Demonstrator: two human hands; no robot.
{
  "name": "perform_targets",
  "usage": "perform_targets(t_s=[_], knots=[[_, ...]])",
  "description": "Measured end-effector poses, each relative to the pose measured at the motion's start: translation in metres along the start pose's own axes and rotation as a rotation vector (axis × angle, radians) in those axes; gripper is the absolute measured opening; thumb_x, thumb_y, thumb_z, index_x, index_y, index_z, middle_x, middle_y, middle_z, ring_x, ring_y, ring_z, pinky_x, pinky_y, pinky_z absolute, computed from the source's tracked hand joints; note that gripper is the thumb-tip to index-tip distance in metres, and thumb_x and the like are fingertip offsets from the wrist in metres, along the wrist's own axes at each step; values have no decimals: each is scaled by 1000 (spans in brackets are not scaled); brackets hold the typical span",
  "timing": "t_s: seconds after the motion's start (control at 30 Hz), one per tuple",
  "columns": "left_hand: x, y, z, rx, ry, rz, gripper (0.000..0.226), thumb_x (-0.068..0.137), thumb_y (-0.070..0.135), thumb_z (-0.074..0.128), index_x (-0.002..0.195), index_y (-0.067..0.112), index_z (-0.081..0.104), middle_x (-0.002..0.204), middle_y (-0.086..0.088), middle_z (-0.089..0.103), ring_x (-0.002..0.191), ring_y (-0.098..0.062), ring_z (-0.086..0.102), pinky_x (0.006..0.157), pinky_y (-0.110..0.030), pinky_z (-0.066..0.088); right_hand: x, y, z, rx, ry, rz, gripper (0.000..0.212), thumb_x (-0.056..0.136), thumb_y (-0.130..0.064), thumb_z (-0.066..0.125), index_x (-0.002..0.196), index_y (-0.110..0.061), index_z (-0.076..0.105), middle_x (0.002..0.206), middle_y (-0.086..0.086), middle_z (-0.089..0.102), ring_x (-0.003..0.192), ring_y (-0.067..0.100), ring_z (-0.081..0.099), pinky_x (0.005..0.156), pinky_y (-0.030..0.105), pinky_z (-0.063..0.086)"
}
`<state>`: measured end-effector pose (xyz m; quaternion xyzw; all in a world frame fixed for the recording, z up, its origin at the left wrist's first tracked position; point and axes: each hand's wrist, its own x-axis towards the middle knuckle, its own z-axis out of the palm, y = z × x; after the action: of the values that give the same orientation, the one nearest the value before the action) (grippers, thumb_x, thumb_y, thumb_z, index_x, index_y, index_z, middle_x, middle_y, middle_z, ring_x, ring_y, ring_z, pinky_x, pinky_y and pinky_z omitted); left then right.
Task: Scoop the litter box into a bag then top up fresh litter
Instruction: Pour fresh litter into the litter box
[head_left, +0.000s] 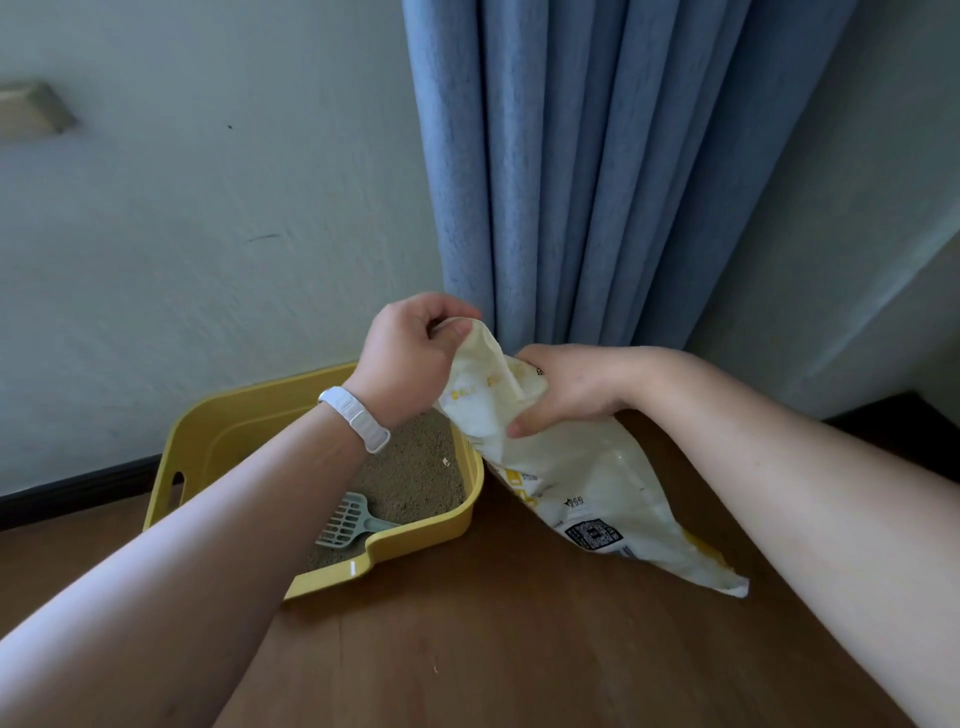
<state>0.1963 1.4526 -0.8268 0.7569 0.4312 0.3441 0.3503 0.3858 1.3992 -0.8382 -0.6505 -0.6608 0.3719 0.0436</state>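
Landmark: the yellow litter box (218, 436) sat on the wooden floor (519, 665), with its far side close to the wall (208, 208). Every place below is given from this box.
Litter: tan litter (415, 473) covered the bottom of the litter box.
Scoop: a pale grey-green slotted scoop (347, 519) lay inside the litter box near its front edge. It rested on the litter, with its handle pointing toward the box's right wall.
Litter bag: a cream litter bag (587, 483) with yellow marks and a black code panel slanted from above the box's far right corner down toward the floor on the box's right. Its upper end overhung the right rim. You could not tell whether its lower corner rested on the floor.
Left hand: your left hand (410, 358) was above the far part of the litter box. Its fingers were curled and pinched the top corner of the litter bag.
Right hand: your right hand (566, 389) was just right of the box's far right corner. It was closed round the gathered neck of the litter bag, with the thumb on the near face.
Bag mouth: you could not tell whether it was open or sealed.
Wristband: a white wristband (356, 418) circled your left wrist, above the litter.
Curtain: a blue pleated curtain (571, 182) hung behind the box's far right corner.
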Motion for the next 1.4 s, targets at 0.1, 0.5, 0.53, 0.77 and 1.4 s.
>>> perform_targets(t_s=[0.1,0.5,0.53,0.77,1.4], knots=[[-1,6,1,10,2,28,18,93,12,59,89,26,70,83,16,67,75,8,60,68,-7,45,0,-10,0,-143,159,-27,63,65,-70,67,114,-32,55,105,-10,53,93,10,57,82,35,52],[-3,11,-3,-54,23,102,12,86,18,72,95,26,68,84,13,65,73,5,56,68,-12,44,-6,-34,1,-23,602,-249,33,93,-33,50,63,-19,46,60,-4,51,58,14,49,53,35,38],[-2,8,-4,-56,24,103,17,86,18,72,100,26,67,88,12,64,77,4,56,71,-13,44,-8,-35,-2,-12,608,-261,35,94,-33,51,63,-18,45,59,-4,50,56,14,46,52,35,37],[0,-29,-6,153,62,-16,51,83,31,74,130,27,54,129,0,46,120,-16,45,103,-35,41,-28,-22,-25,-16,603,-232,42,95,-31,57,62,-10,41,57,-3,42,53,13,38,51,29,28],[13,-58,9,290,-63,-318,30,87,40,69,92,13,56,84,-2,59,72,-19,56,56,-30,40,-53,21,-44,204,738,-201,45,94,-21,63,63,3,41,58,4,36,56,17,34,54,30,29]])
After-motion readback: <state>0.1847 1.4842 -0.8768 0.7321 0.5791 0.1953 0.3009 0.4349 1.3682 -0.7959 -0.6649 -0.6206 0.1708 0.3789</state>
